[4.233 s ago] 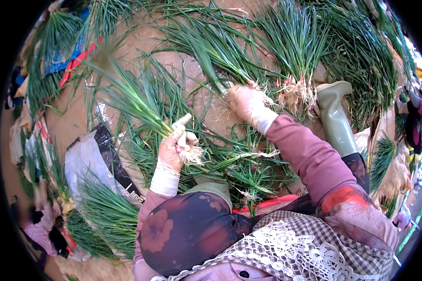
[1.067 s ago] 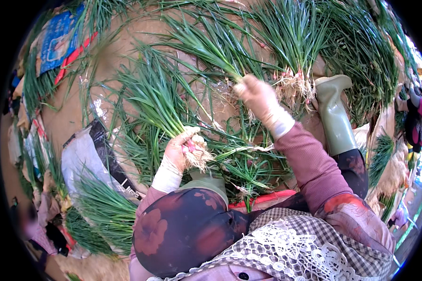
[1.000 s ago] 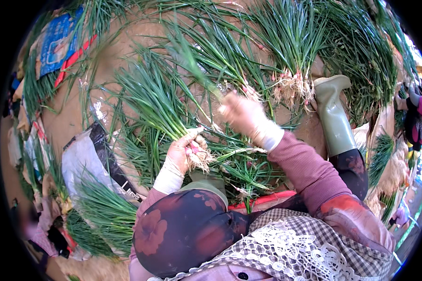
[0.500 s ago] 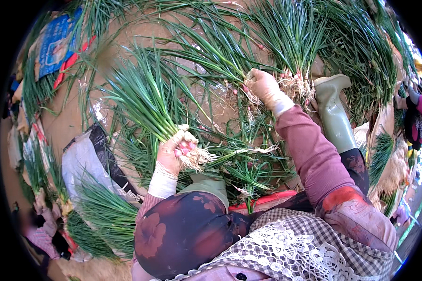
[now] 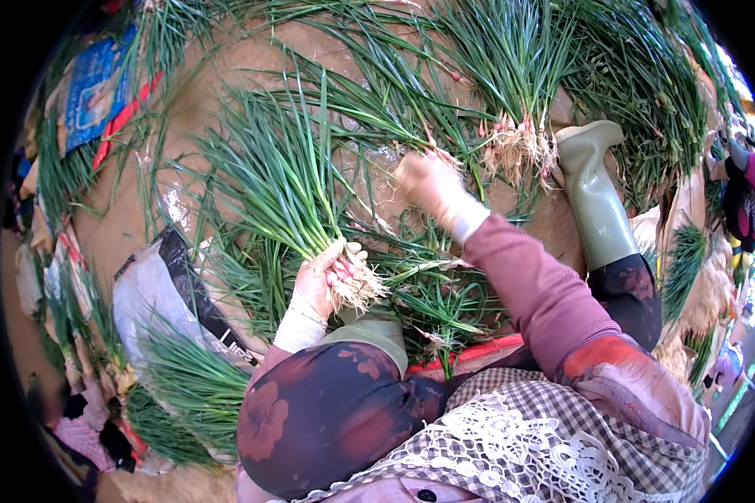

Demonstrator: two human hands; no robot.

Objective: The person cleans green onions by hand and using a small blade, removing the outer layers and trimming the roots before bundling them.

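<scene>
In my left hand (image 5: 317, 281) is a thick bunch of spring onions (image 5: 289, 189), gripped just above the pink bulbs. Their pale roots hang out on the right side of the fist, and the green leaves fan away to the upper left. My right hand (image 5: 430, 186) is in the air over the ground, smeared by motion, so its fingers do not show clearly. Just beyond it lie loose spring onions (image 5: 398, 117) with small pink bulbs. To its upper right rests another bunch of spring onions (image 5: 518, 92), its white roots toward me.
A large heap of greens (image 5: 637, 101) lies at the far right beside my green rubber boot (image 5: 596, 197). Scattered stalks (image 5: 445, 306) cover the wet ground before me. At left are a plastic sheet (image 5: 155, 285), more greens (image 5: 193, 377) and a blue sack (image 5: 99, 80).
My right hand has left the loose spring onions and moved left and nearer, toward the held bunch. The left hand with its bunch has shifted slightly to the right.
</scene>
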